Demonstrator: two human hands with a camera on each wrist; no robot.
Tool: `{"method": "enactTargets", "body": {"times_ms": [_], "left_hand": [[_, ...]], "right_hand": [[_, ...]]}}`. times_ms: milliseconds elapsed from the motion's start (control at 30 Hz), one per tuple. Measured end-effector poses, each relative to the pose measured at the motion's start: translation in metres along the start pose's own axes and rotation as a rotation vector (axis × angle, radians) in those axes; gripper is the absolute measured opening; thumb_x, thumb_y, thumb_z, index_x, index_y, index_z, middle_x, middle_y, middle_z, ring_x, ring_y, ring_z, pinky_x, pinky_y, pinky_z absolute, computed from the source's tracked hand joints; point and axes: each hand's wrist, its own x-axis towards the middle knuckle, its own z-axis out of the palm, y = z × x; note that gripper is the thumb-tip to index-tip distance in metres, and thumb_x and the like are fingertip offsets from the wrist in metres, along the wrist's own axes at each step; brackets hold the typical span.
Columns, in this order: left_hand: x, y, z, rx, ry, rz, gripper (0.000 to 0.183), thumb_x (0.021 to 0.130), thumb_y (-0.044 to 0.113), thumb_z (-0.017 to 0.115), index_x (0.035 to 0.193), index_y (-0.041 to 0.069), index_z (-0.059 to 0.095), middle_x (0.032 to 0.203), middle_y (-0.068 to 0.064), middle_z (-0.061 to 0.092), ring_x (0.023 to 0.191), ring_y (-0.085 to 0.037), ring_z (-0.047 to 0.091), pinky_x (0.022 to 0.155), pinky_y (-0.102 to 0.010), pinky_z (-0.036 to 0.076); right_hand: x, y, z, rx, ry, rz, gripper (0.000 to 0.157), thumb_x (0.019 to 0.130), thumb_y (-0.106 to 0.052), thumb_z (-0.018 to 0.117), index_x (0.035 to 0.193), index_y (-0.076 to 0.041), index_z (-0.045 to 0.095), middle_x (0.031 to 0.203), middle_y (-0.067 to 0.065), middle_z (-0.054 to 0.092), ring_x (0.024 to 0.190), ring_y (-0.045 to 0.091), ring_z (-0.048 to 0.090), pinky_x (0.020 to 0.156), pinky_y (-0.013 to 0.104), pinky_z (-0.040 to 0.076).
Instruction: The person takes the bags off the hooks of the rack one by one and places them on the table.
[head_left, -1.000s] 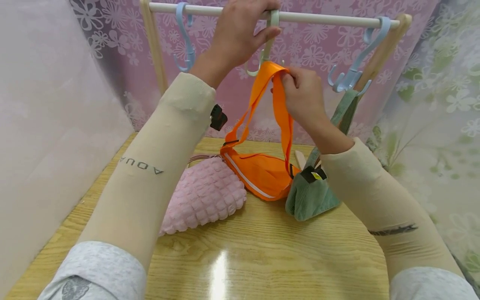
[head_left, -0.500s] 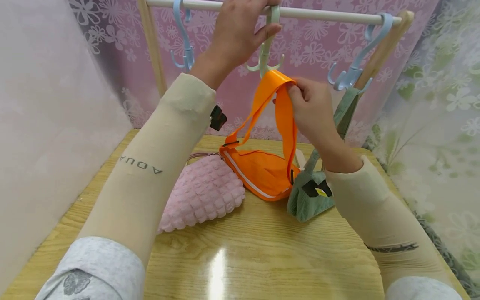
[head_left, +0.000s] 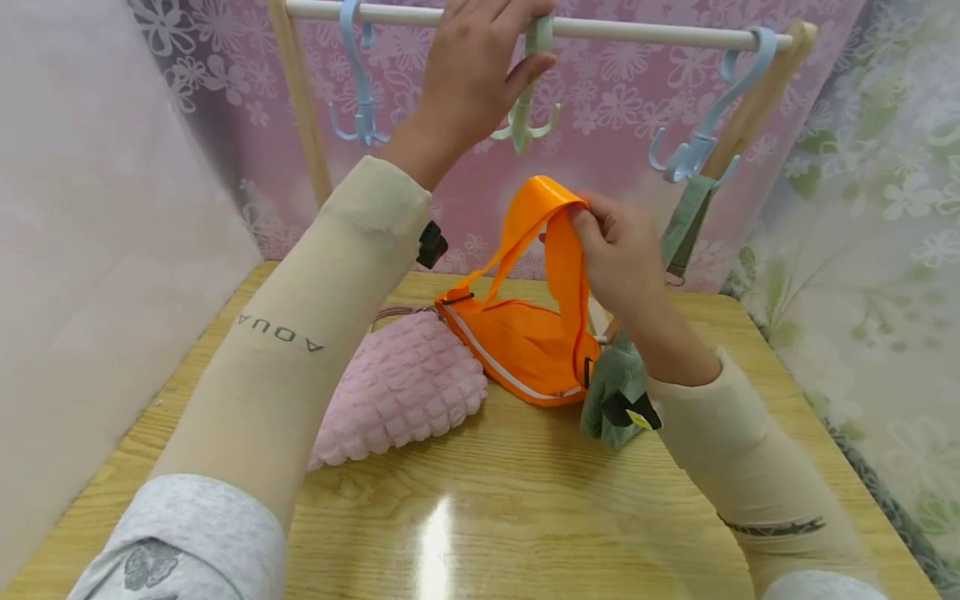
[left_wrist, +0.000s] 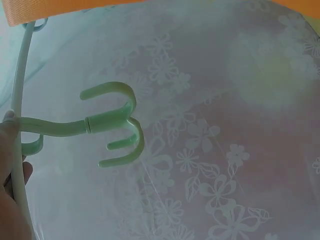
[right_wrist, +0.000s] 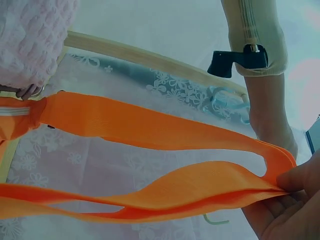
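Observation:
My left hand (head_left: 480,71) grips the upper part of a pale green multi-prong hook (head_left: 522,125) where it hangs over the white rail. In the left wrist view the bare prongs of this hook (left_wrist: 112,120) show plainly. With thumb and fingers my right hand (head_left: 621,254) pinches the folded strap (head_left: 566,250) of an orange waist bag (head_left: 517,342). The bag rests on the table while its strap stands raised, its top below the green hook and apart from it. The right wrist view shows the doubled strap (right_wrist: 165,132) running into the fingers.
A pink quilted bag (head_left: 405,387) lies left of the orange one. A green corduroy bag (head_left: 618,375), partly hidden by my right arm, hangs by its strap from the right blue hook (head_left: 693,154). Another blue hook (head_left: 363,108) is on the rail (head_left: 637,32) at left.
My right hand has lowered the strap, moving it down and away from the green hook's prongs. The left hand keeps its hold on the hook.

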Motion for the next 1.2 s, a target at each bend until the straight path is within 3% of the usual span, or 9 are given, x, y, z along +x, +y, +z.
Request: {"method": "enactTargets", "body": {"times_ms": [67,400,600,867,967,1200], "left_hand": [[-0.001,-0.001,0.001,0.001,0.008,-0.003,0.05,0.09,0.05,0.04,0.125,0.016,0.053,0.119,0.004,0.057,0.117,-0.013,0.045,0.107,-0.021,0.017],[-0.001,-0.003,0.001,0.009,-0.018,0.019,0.048,0.092,0.047,0.04,0.128,0.017,0.05,0.121,0.004,0.056,0.119,-0.014,0.044,0.108,-0.021,0.015],[-0.001,-0.004,-0.002,-0.022,-0.038,0.011,0.057,0.089,0.055,0.038,0.134,0.02,0.045,0.128,0.007,0.051,0.124,-0.011,0.039,0.109,-0.02,0.006],[-0.021,0.006,-0.01,-0.155,0.024,0.049,0.061,0.091,0.047,0.046,0.137,0.007,0.039,0.141,-0.004,0.038,0.132,-0.014,0.028,0.108,-0.017,0.005],[-0.036,0.017,-0.012,-0.193,-0.009,0.081,0.066,0.091,0.045,0.048,0.14,0.004,0.033,0.146,-0.008,0.029,0.137,-0.018,0.017,0.109,-0.02,0.0],[-0.063,0.031,-0.018,-0.259,-0.198,0.082,0.067,0.092,0.045,0.047,0.143,0.009,0.026,0.149,-0.003,0.023,0.138,-0.014,0.01,0.109,-0.02,0.002]], "right_hand": [[-0.004,0.001,0.001,0.003,-0.005,0.008,0.03,0.097,-0.018,0.044,0.113,0.0,0.062,0.088,0.014,0.068,0.038,0.018,0.034,0.04,0.021,0.033],[-0.019,0.005,0.0,0.002,-0.035,0.03,0.029,0.096,-0.017,0.045,0.114,-0.001,0.061,0.091,0.014,0.067,0.039,0.016,0.031,0.042,0.02,0.034],[-0.024,0.012,0.001,0.01,-0.039,0.041,0.03,0.096,-0.016,0.044,0.115,0.0,0.061,0.091,0.016,0.067,0.038,0.015,0.031,0.042,0.019,0.035],[-0.03,0.018,-0.001,-0.009,-0.04,0.049,0.03,0.096,-0.017,0.045,0.116,-0.002,0.061,0.088,0.015,0.065,0.036,0.015,0.028,0.038,0.021,0.031],[-0.033,0.021,-0.003,-0.04,-0.045,0.054,0.03,0.096,-0.017,0.045,0.118,-0.004,0.06,0.087,0.014,0.064,0.035,0.014,0.025,0.037,0.022,0.028],[-0.037,0.028,-0.003,-0.068,-0.064,0.071,0.031,0.096,-0.019,0.045,0.12,-0.006,0.06,0.09,0.014,0.066,0.035,0.014,0.026,0.036,0.023,0.028]]}}
